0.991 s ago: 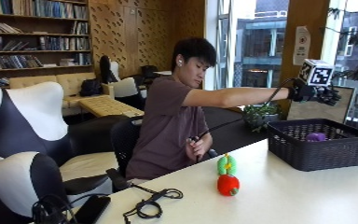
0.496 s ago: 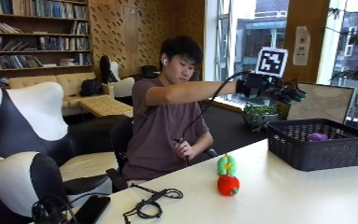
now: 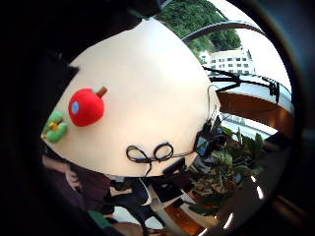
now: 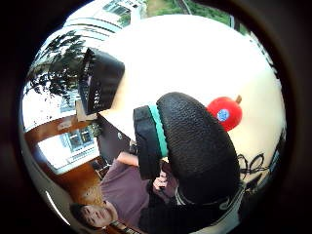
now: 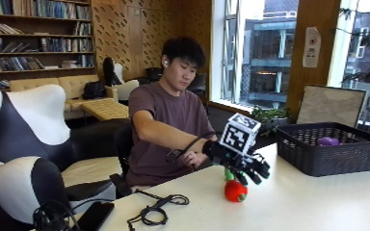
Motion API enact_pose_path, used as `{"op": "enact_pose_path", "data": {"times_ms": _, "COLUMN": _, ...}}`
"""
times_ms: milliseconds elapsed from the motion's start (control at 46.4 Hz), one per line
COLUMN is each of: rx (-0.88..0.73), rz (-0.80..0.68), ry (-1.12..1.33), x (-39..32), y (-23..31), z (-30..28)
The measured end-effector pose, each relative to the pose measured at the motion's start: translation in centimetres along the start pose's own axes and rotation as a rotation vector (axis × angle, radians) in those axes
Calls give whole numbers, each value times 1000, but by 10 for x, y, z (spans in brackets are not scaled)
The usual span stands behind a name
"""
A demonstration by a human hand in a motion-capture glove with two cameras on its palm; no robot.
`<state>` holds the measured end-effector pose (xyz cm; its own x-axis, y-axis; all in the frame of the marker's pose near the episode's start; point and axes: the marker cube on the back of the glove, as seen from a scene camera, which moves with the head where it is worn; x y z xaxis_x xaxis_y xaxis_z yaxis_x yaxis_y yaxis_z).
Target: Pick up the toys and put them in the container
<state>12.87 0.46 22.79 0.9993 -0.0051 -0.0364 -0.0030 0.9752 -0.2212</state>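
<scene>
A red apple toy (image 5: 235, 191) lies on the white table (image 5: 313, 202), with a green toy (image 5: 228, 174) just behind it, partly hidden by my gloved right hand (image 5: 248, 166). The hand hovers just above both toys, fingers spread and pointing down, holding nothing. The little finger side palm view looks down on the red apple (image 3: 86, 106) and the green toy (image 3: 55, 127) side by side. In the thumb side palm view the gloved thumb (image 4: 195, 146) covers the middle, with the apple (image 4: 224, 112) beyond it. The dark basket (image 5: 326, 156) stands at the right with a purple toy (image 5: 328, 141) inside.
A looped black cable (image 5: 156, 211) and a dark phone (image 5: 95, 215) lie near the table's left end. The cable (image 3: 150, 152) also shows beside the toys. The person's bare hand (image 5: 188, 158) is held at the table edge. The basket (image 4: 100, 80) is well away from the hand.
My hand has swung from over the basket, back left across the table, and come down to just above the red and green toys. The toys have not moved.
</scene>
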Motion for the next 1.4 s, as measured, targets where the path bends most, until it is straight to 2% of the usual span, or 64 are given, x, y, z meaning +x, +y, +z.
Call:
{"op": "enact_pose_path", "data": {"times_ms": 151, "rx": -23, "rz": -52, "ry": -28, "x": -11, "y": -1, "z": 82}}
{"op": "enact_pose_path", "data": {"times_ms": 280, "rx": 282, "rz": -66, "ry": -5, "x": -15, "y": -7, "z": 105}}
{"op": "enact_pose_path", "data": {"times_ms": 409, "rx": 414, "rz": -90, "ry": -38, "x": -15, "y": -20, "z": 101}}
{"op": "enact_pose_path", "data": {"times_ms": 474, "rx": 422, "rz": -87, "ry": -48, "x": -18, "y": -28, "z": 97}}
{"op": "enact_pose_path", "data": {"times_ms": 582, "rx": 309, "rz": -40, "ry": -76, "x": -25, "y": -42, "z": 85}}
{"op": "enact_pose_path", "data": {"times_ms": 733, "rx": 248, "rz": -57, "ry": -106, "x": -41, "y": -46, "z": 28}}
{"op": "enact_pose_path", "data": {"times_ms": 948, "rx": 365, "rz": -94, "ry": 63, "x": -87, "y": -39, "z": -119}}
{"op": "enact_pose_path", "data": {"times_ms": 1077, "rx": 422, "rz": -229, "ry": 63, "x": -130, "y": -36, "z": -177}}
{"op": "enact_pose_path", "data": {"times_ms": 1185, "rx": 475, "rz": -196, "ry": 130, "x": -165, "y": -54, "z": -210}}
{"op": "enact_pose_path", "data": {"times_ms": 1271, "rx": 489, "rz": -164, "ry": 58, "x": -210, "y": -67, "z": -229}}
{"op": "enact_pose_path", "data": {"times_ms": 1400, "rx": 488, "rz": -247, "ry": 58, "x": -278, "y": -83, "z": -237}}
